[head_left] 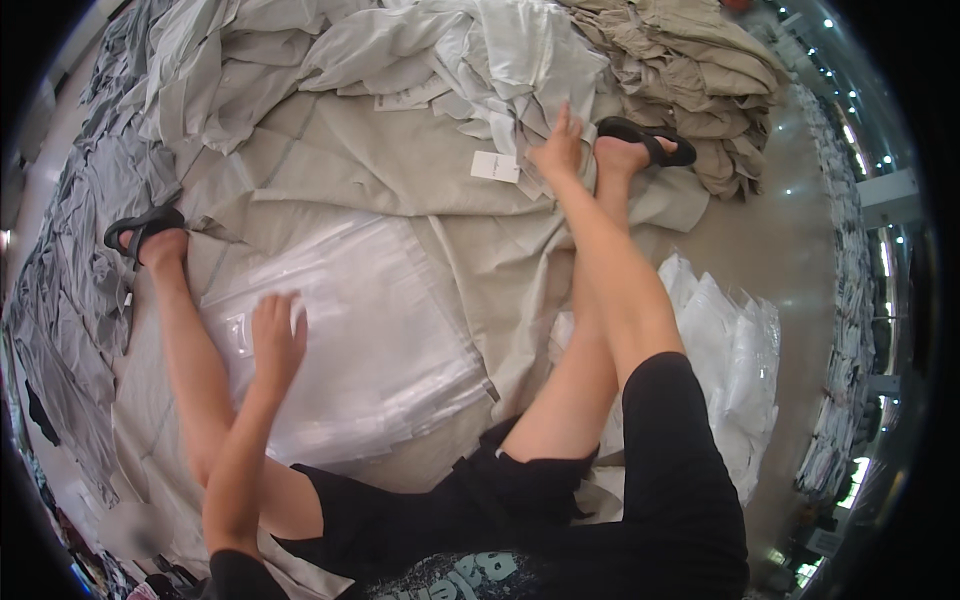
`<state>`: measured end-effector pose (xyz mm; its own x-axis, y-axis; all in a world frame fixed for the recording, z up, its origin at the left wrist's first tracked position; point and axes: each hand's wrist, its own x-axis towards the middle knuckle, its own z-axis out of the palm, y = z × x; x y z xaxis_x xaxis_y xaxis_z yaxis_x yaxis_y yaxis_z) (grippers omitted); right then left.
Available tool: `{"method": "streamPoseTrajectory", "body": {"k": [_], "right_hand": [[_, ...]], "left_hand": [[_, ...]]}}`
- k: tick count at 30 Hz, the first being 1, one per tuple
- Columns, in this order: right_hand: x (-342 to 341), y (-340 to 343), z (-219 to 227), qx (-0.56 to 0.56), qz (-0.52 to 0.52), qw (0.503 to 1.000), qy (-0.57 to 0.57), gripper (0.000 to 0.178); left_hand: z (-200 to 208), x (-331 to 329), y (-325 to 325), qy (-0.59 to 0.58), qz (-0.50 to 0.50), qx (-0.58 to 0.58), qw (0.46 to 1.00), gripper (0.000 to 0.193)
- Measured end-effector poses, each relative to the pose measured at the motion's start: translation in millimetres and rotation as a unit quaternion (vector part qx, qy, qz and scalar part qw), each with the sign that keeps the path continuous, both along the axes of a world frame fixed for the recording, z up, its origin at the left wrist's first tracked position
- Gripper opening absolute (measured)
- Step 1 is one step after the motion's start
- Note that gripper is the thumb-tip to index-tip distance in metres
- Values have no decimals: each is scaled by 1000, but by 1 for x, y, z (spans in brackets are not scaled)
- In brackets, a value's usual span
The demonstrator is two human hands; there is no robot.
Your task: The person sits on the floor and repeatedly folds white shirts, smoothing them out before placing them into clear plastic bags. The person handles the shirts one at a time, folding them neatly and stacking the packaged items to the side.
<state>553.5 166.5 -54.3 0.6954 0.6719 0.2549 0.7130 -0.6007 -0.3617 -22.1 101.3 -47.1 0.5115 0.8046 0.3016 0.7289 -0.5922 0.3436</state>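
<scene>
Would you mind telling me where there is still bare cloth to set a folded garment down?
The flat beige sheet lies bare between the stack of clear plastic bags and the heap of pale grey-white garments. A strip runs between the stack and the right leg. Crowded: khaki pile and grey clothes.

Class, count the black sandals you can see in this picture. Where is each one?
2. One sandal is at the left, by the grey cloth. The other sandal is at upper right, beside the right hand. None seems hidden.
</scene>
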Motion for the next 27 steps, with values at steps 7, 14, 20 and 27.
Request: {"method": "streamPoseTrajectory", "body": {"k": [7,14,20,27], "right_hand": [[102,33,-2,97,76,988,-91,35],[18,64,208,270,288,918,-28,30],[-111,20,360,221,439,863,117,24],[-219,-57,383,116,533,790,280,23]], "left_hand": [[33,-19,-69,-80,-37,-100,991,21],[32,50,-30,-262,20,-216,940,31],[86,160,2,-397,36,-239,885,70],[186,179,-13,-545,80,-198,811,81]]}}
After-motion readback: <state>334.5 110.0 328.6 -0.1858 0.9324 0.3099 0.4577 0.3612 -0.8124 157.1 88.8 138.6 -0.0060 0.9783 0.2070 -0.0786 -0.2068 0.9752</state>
